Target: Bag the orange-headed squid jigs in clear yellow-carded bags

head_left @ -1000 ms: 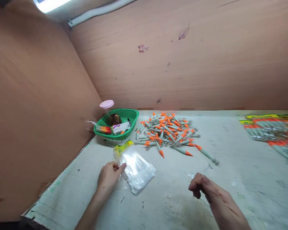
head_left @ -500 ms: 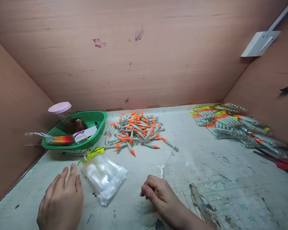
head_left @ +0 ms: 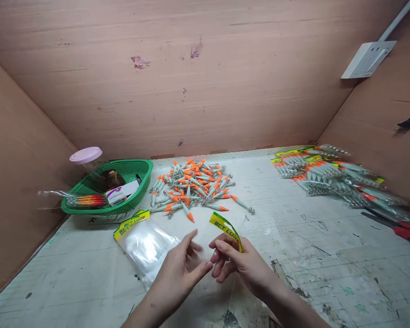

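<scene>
A yellow BCT LURE label (head_left: 222, 226) pinched in the right hand (head_left: 248, 262), lower centre of the frame.
Just beside it, the left hand (head_left: 176, 272) has thumb and fingers parted, partly covering clear bags (head_left: 141, 241). Orange-tipped lures (head_left: 198, 182) lie heaped mid-frame; a green basket (head_left: 125, 207) sits left, packaged lures (head_left: 323, 171) right.

Stained brown walls (head_left: 232, 91) enclose a scuffed pale worktop (head_left: 283, 223) on three sides.
</scene>
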`<state>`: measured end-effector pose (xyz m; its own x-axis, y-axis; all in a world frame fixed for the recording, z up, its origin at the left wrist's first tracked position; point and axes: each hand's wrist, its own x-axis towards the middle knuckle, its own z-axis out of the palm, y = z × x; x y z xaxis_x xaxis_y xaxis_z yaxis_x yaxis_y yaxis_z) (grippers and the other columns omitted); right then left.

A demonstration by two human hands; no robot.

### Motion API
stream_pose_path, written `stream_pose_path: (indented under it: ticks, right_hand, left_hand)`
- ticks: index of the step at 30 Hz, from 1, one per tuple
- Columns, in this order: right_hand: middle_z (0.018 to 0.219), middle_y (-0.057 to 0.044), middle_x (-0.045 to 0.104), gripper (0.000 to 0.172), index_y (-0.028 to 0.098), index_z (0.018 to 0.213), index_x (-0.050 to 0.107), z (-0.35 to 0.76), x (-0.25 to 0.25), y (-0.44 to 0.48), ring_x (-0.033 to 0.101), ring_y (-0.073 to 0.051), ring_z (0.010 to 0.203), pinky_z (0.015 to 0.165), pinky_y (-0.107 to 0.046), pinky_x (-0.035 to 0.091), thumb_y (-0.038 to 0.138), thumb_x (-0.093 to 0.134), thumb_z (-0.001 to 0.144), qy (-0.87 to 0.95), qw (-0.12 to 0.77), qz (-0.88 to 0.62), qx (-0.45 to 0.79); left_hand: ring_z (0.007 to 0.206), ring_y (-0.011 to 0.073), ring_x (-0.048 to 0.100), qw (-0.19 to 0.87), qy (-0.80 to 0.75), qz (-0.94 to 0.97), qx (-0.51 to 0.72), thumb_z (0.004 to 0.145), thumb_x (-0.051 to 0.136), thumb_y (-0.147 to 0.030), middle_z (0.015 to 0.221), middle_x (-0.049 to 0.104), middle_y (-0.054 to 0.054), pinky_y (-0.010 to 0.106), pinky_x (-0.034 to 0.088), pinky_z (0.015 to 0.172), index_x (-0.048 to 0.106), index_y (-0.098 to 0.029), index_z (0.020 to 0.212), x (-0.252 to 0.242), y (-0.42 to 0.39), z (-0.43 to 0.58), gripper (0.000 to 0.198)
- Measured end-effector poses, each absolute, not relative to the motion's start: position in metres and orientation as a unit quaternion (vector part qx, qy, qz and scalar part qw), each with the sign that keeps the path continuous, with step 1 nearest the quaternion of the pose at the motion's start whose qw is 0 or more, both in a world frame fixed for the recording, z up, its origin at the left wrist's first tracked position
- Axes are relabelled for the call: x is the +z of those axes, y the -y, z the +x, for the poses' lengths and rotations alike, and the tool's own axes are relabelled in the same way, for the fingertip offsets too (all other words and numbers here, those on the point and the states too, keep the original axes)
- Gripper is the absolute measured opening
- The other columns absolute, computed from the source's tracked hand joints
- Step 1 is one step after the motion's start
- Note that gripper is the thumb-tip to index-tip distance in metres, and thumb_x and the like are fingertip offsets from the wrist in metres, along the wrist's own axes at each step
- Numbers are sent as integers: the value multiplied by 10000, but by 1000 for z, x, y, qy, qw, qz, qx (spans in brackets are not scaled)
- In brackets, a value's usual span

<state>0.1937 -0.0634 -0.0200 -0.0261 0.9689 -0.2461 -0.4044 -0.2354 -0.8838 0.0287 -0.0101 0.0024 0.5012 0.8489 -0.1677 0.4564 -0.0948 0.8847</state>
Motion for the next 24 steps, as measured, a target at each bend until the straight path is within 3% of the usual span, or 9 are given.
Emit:
stream_pose_path:
  ticks: [2,4,7,9,15,21,24]
  right_hand:
    - [686,0,589,410,150,812,559,199,-21,60,601,-127,513,469,-250,489,548,638,756,359,511,-484,613]
    - [695,1,570,415,161,835,571,210,-25,54,573,-124,525,478,-256,484,573,572,793,439,492,-552,511]
    - [791,-55,574,388,168,900,627,246,-35,41,568,-192,712,628,-334,499,532,501,848,517,448,-709,171]
    - [851,-102,556,351,158,924,653,272,-45,32,524,-263,851,738,-413,467,475,527,840,489,416,-767,19]
    - [820,-101,552,201,170,884,672,300,-72,22,470,-273,825,735,-423,437,314,540,837,502,380,-775,-48]
    - [818,-73,544,195,165,929,634,288,-62,27,522,-230,789,701,-374,465,272,475,894,553,396,-729,-79]
    - [824,-60,525,191,166,990,622,271,-42,39,534,-202,762,672,-339,473,253,473,908,585,405,-697,-89]
  left_hand:
    - [657,190,604,669,-419,600,130,629,760,-417,696,637,35,334,489,638,598,-146,1067,4,3,27,540]
    - [586,133,568,750,-399,508,142,600,795,-410,616,574,-22,258,454,574,619,-150,938,1,4,29,461]
    - [595,113,560,739,-443,456,224,607,799,-406,641,537,-40,230,449,555,626,-166,901,-7,9,32,417]
    - [598,114,560,728,-462,444,245,603,800,-404,666,532,-40,232,460,544,627,-175,909,-12,12,34,419]
    - [609,116,568,726,-466,433,261,591,800,-429,674,543,-39,216,468,523,611,-179,878,-21,15,37,425]
    - [639,134,591,717,-459,435,293,632,772,-421,684,569,-26,233,499,549,585,-184,929,-17,17,38,424]
    - [626,138,601,702,-460,423,342,655,764,-378,748,610,-11,250,511,551,489,-207,1132,-13,17,38,576]
